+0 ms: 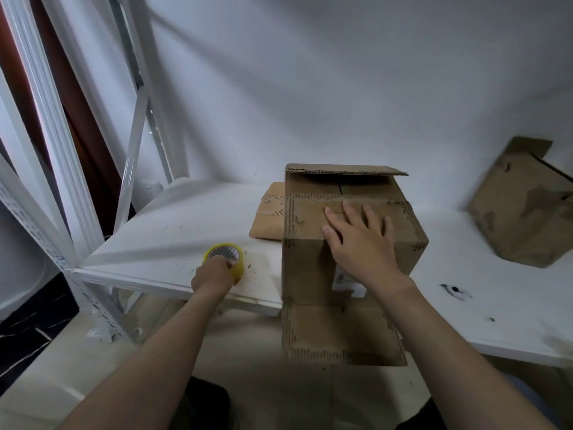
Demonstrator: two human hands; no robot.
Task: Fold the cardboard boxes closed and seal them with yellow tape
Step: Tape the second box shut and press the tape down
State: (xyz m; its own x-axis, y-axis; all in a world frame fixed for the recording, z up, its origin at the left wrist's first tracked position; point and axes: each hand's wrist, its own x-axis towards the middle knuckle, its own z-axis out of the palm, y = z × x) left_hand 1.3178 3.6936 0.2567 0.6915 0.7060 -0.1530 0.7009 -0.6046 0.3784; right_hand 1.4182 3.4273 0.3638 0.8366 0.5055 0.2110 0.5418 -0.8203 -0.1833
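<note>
Flaps half folded, no tape on yet.
Right hand [359, 243] flat, pressing box [350, 259] flap; left hand [214, 274] grips tape roll [224, 259]; far flap up, second box [524, 212] untouched.

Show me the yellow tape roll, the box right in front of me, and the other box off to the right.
yellow tape roll [228, 254]: head view, on its hollow core.
near box [305, 270]: head view, on its front wall.
far box [524, 209]: head view, on its creased side.

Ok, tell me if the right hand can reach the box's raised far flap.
Probably yes: the right hand lies flat on the box, the far flap just beyond it, nothing between.
</note>
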